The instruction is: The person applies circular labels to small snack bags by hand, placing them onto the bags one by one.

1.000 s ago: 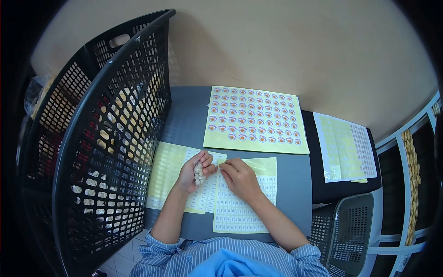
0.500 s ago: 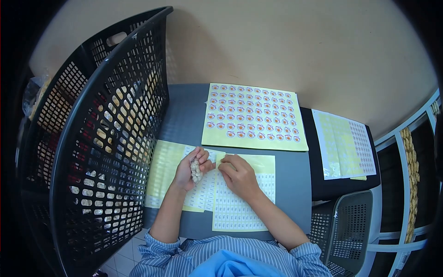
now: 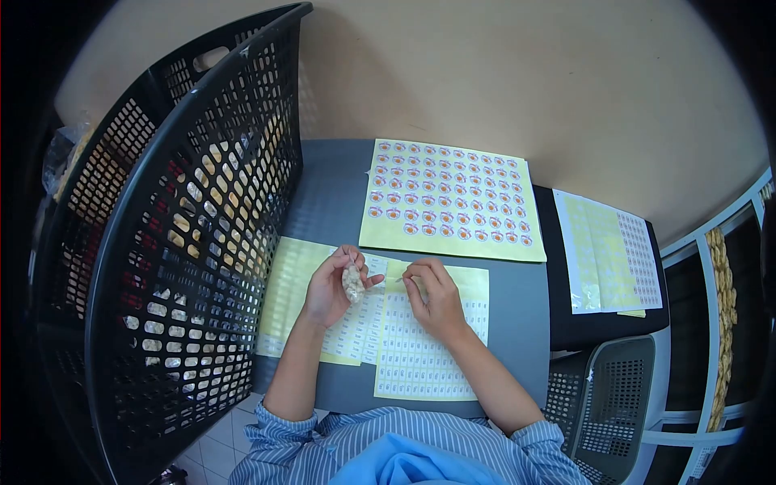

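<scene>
Now, line by line, what shows at the middle of the frame:

Left hand: the left hand (image 3: 330, 287) sits just left of centre, its grip closed around a small clear packet (image 3: 352, 283) of pale bits, held upright just above the counter.
Right hand: the right hand (image 3: 436, 297) lies just right of centre, fingertips pinched together at the top edge of a label sheet (image 3: 428, 356); whether a label is caught between them is too small to tell.
Packet: centre of the frame, in the left hand, near the right fingertips but apart from them.
Label sheet: yellow backing with rows of small white labels, flat on the grey counter (image 3: 331, 202) under the right hand.
Second sheet: another label sheet (image 3: 295, 295) lies under the left hand, its right edge overlapped by the first.
Round stickers: a sheet of orange round stickers (image 3: 449, 202) lies beyond both hands, at upper centre.
Basket: a black slotted basket (image 3: 178, 242) stands tilted on the left of the frame, with pale packets showing through its holes.
Right side: more sheets (image 3: 610, 255) lie on a black surface at the right edge.
</scene>
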Motion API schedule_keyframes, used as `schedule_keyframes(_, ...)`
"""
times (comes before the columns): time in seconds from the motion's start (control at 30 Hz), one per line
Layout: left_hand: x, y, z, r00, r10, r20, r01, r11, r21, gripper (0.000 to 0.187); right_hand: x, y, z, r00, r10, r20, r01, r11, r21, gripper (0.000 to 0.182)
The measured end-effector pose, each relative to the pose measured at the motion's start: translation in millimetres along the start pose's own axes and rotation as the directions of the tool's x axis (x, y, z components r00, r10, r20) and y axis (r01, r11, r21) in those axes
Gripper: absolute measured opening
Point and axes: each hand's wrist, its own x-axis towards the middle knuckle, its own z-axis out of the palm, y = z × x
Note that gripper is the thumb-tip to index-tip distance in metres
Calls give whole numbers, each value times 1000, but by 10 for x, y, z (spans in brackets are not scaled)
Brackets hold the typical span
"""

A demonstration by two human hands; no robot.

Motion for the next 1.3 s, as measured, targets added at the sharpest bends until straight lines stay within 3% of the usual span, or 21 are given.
schedule_keyframes(0.13, -9, -2, 132, 996, 10, -91, 5, 987, 158, 10, 19, 29, -11, 995, 33, -90, -26, 997, 74, 26)
schedule_keyframes(0.2, -10, -20, 131, 998, -19, -62, 37, 952, 304, 17, 36, 10, -48, 973, 229, -7, -211, 907, 365, 46)
schedule_keyframes(0.23, -19, -28, 133, 998, -22, -64, 41, 952, 303, 17, 42, -7, -73, 973, 232, -6, -214, 906, 364, 46)
schedule_keyframes(0.3, -44, -32, 204, 994, -112, -19, 93, 703, 705, 28, 51, -38, -125, 940, 304, 157, -339, 760, 555, 59)
schedule_keyframes(0.33, -21, -121, 127, 996, -86, 40, 37, 743, 668, 39, 51, -35, -136, 938, 308, 159, -342, 758, 555, 59)
schedule_keyframes(0.43, -52, -117, 176, 997, -42, 71, -17, 733, 680, 44, 55, -55, -152, 936, 290, 200, -351, 809, 472, 60)
schedule_keyframes(0.5, -44, -112, 159, 998, -18, 55, -21, 770, 638, 48, 71, -110, -180, 858, 433, 275, -507, 634, 584, 58)
schedule_keyframes(0.57, -45, -112, 157, 999, 10, 37, -30, 803, 595, 52, 78, -152, -167, 849, 471, 238, -498, 564, 659, 57)
schedule_keyframes(0.63, -58, -166, 190, 998, -14, 58, 10, 997, 78, 55, 81, -193, -130, 835, 511, 204, -478, 491, 728, 57)
schedule_keyframes(0.7, -39, -269, 202, 991, 7, 132, -12, 999, 33, 51, 72, -227, -89, 831, 542, 123, -417, 462, 783, 57)
schedule_keyframes(0.73, -49, -306, 243, 997, 23, 76, -34, 989, 143, 48, 66, -232, -86, 830, 544, 121, -417, 461, 783, 57)
schedule_keyframes(0.77, -56, -324, 263, 999, 44, 23, -48, 966, 252, 44, 56, -235, -83, 847, 523, 96, -407, 522, 750, 57)
schedule_keyframes(0.93, -23, -304, 259, 995, 40, -91, -4, 931, 366, 39, 59, -159, -118, 862, 498, 97, -451, 665, 596, 47)
schedule_keyframes(1.0, -21, -293, 272, 991, 68, -117, -17, 920, 392, 36, 77, -83, -134, 943, 321, -86, -267, 886, 378, 27)
schedule_keyframes(1.03, -20, -280, 262, 991, 46, -125, 9, 915, 403, 37, 85, -65, -171, 943, 323, -85, -270, 886, 377, 27)
schedule_keyframes(1.1, -12, -272, 245, 991, 24, -135, 34, 910, 413, 38, 113, -42, -269, 965, 258, -43, -228, 910, 346, 9)
schedule_keyframes(1.13, -9, -283, 229, 993, 37, -113, 18, 891, 453, 37, 127, -74, -330, 974, 228, 18, -226, 948, 223, 7)
schedule_keyframes(1.17, -8, -291, 219, 995, 50, -90, 1, 870, 493, 37, 130, -73, -341, 973, 229, 19, -227, 948, 224, 7)
schedule_keyframes(1.23, -23, -286, 248, 996, 41, -82, 7, 861, 509, 36, 127, -70, -353, 989, 101, 105, -103, 995, 8, 7)
schedule_keyframes(1.3, -28, -283, 269, 997, 32, -71, 10, 852, 524, 36, 131, -84, -358, 988, 81, 133, -77, 996, -36, 6)
